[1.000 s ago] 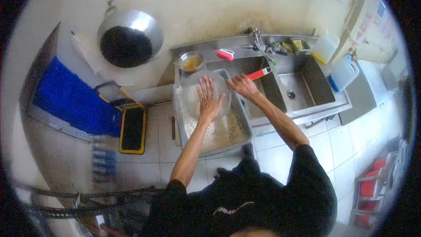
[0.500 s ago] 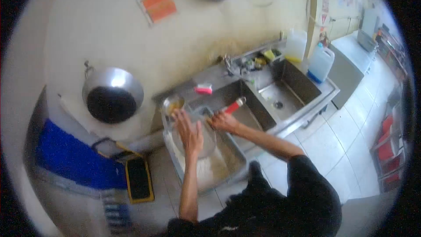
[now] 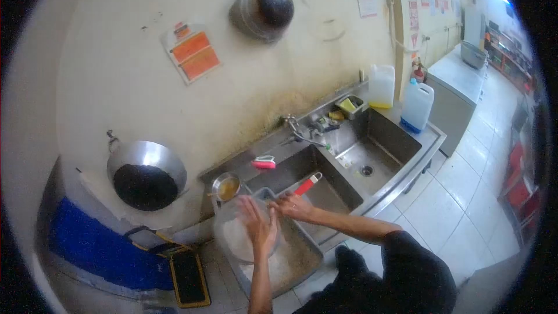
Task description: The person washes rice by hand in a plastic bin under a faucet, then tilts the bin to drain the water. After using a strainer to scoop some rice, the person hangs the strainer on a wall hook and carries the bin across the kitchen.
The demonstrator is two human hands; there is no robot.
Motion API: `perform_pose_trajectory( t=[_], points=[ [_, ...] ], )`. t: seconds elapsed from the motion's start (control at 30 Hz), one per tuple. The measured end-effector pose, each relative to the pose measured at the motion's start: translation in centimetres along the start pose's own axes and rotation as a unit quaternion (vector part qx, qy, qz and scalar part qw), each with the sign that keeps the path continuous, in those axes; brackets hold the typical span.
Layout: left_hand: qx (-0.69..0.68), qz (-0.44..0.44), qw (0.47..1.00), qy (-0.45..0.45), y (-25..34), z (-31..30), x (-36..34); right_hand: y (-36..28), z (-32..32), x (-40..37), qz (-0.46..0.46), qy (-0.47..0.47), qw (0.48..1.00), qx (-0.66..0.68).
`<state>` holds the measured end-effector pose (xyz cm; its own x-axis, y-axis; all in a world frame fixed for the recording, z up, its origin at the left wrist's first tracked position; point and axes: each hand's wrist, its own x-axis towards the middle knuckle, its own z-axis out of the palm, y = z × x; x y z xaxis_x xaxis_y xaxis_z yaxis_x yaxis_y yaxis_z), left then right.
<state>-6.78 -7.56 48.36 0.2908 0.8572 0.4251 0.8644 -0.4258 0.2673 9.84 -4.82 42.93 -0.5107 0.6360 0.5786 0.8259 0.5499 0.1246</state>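
My right hand (image 3: 292,206) is closed round the red handle (image 3: 307,185) of what looks like a round strainer (image 3: 237,243). The handle's looped end sticks out past my fist, over the left sink basin. Beneath my hands is a grey plastic bin (image 3: 310,266) holding pale powder, partly covered by the strainer. My left hand (image 3: 258,224) is open, fingers stretched out, at the strainer's side close to my right fist. A small metal bowl (image 3: 225,185) with yellowish contents sits just beyond my left fingertips.
A double steel sink (image 3: 383,177) runs along the wall with a tap (image 3: 294,125). A pink-and-white brush (image 3: 264,163) lies on its ledge. Two plastic jugs (image 3: 382,84) stand at its far end. A wok (image 3: 145,177) is on the left, above a yellow-edged black platform (image 3: 190,279).
The view has tilted up, so the scene sits lower. My left hand has moved slightly right, closer to my right hand. The right hand keeps its hold on the red handle.
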Motion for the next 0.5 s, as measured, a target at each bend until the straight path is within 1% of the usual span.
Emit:
perform_pose_trajectory(
  t=[0.03,0.07,0.1,0.17,0.23,0.3,0.33,0.37,0.4,0.43,0.5],
  points=[
    [-0.029,0.014,0.999,-0.017,0.8,1.1,0.1,0.4,-0.4,-1.1,0.044,-0.03,0.997,0.053],
    [-0.058,0.013,0.994,-0.094,0.7,1.5,1.0,1.8,-0.6,-2.1,0.031,0.024,0.998,0.05],
    [-0.059,0.028,0.994,-0.091,1.3,1.8,2.3,4.6,-0.5,-2.9,0.039,0.031,0.998,0.038],
    [-0.101,0.071,0.991,0.05,4.6,-1.8,3.1,9.1,-0.2,-5.4,0.161,0.094,0.982,0.031],
    [-0.131,0.093,0.97,0.184,3.8,-1.4,4.6,16.4,-0.9,-7.2,0.306,0.062,0.949,0.049],
    [-0.197,-0.006,0.944,0.265,1.9,1.0,5.1,24.6,-3.9,-7.4,0.435,0.118,0.89,0.069],
    [-0.122,-0.095,0.952,0.266,-0.4,3.3,4.1,30.2,-4.9,-7.3,0.458,0.175,0.871,0.031],
    [-0.048,-0.183,0.949,0.251,-2.8,5.6,3.1,35.5,-5.6,-7.2,0.482,0.23,0.845,-0.002],
    [-0.009,-0.259,0.94,0.223,-4.4,7.5,1.7,40.0,-7.1,-6.8,0.499,0.259,0.827,-0.004],
    [-0.017,-0.318,0.927,0.201,-4.3,8.9,0.0,44.6,-9.2,-5.9,0.516,0.289,0.806,-0.006],
    [-0.063,-0.377,0.907,0.177,-2.3,9.9,-2.9,52.6,-12.8,-3.5,0.516,0.317,0.796,0.013]
  ],
)
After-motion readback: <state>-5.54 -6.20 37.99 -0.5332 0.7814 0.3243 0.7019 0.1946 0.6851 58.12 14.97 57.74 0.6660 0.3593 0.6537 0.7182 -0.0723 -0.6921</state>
